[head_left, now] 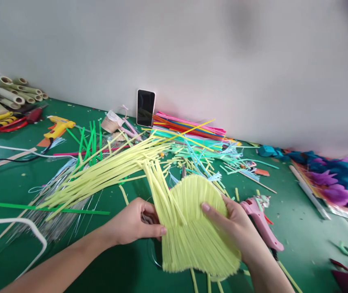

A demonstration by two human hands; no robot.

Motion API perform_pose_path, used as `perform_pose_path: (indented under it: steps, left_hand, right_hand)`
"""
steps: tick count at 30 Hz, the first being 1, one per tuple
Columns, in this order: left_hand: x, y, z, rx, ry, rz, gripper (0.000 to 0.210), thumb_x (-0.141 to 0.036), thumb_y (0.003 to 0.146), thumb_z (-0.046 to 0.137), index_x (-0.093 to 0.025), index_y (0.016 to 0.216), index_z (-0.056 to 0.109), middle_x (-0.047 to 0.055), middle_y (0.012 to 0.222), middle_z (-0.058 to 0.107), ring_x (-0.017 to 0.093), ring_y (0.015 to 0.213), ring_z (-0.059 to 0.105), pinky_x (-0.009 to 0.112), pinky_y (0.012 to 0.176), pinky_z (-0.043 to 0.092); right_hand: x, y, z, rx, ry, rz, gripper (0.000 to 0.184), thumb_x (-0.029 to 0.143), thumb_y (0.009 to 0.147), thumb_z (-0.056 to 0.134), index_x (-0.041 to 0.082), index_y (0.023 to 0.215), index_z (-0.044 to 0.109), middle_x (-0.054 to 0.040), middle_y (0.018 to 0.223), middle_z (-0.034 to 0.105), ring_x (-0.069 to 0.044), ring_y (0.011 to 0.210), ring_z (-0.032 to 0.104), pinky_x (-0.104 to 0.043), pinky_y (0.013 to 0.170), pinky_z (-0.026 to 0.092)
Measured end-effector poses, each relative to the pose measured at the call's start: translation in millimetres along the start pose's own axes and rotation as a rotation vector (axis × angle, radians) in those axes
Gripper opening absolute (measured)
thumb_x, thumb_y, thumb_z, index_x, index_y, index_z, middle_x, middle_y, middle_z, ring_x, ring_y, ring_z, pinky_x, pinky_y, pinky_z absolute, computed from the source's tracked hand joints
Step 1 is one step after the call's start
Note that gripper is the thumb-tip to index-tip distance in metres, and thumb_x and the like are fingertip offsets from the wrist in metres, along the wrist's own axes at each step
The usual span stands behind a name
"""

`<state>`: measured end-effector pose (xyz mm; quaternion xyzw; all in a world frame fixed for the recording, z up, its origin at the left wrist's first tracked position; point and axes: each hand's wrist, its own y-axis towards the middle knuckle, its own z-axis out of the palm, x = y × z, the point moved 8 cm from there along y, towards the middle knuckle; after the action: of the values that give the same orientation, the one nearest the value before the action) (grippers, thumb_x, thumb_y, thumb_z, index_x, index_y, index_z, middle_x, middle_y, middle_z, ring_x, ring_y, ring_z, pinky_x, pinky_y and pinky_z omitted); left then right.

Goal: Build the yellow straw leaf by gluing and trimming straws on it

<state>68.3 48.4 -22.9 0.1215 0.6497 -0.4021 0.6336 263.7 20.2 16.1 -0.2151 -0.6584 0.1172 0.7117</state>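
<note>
Panel of yellow-green fuzzy stems (198, 240) is at near centre over the green table (308, 232), its left edge pinched by the left hand (142, 221), its right side clasped by the right hand (236, 224), beyond which lies a pink glue gun (264, 226).

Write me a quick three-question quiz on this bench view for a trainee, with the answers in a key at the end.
1. True or false: only the right hand is touching the yellow-green fuzzy piece.

2. Multiple choice: what stands on end by the back wall?
A. bamboo tubes
B. a phone
C. purple flowers

3. Fill in the blank: the glue gun on the left side of the picture has a mostly ____ body.

Key:
1. False; the left hand pinches its edge too.
2. B
3. yellow
</note>
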Motion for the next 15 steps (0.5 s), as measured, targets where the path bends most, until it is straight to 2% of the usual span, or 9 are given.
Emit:
perform_pose_path:
  steps: [5,10,15]
  left_hand:
    - [2,0,-3.6,0.013,-0.061,-0.047,0.03,-0.038,0.07,0.083,-0.016,0.09,0.079,0.008,0.088,0.08,0.024,0.082,0.074,0.03,0.072,0.056]
    - [6,-3,-14.1,-0.074,-0.158,-0.094,0.063,-0.029,0.061,0.09,-0.015,0.118,0.067,0.013,0.099,0.079,0.031,0.1,0.073,0.042,0.09,0.055]
    - [7,-4,-15.8,-0.189,-0.217,-0.119,0.062,-0.025,0.056,0.092,-0.014,0.111,0.067,0.014,0.095,0.08,0.033,0.099,0.074,0.046,0.093,0.055]
  right_hand:
    - [-1,0,-3,-0.018,0.006,0.029,0.053,0.051,0.068,0.084,0.019,0.107,0.071,-0.0099,0.085,0.08,-0.031,0.069,0.076,-0.04,0.061,0.062]
    - [-5,4,5,0.005,0.011,-0.003,0.049,0.05,0.072,0.081,0.02,0.109,0.068,-0.0096,0.09,0.08,-0.03,0.072,0.076,-0.039,0.064,0.061]
    - [-5,4,13,-0.007,-0.003,-0.081,0.047,0.05,0.072,0.081,0.019,0.106,0.069,-0.0106,0.093,0.08,-0.031,0.08,0.076,-0.042,0.071,0.061]
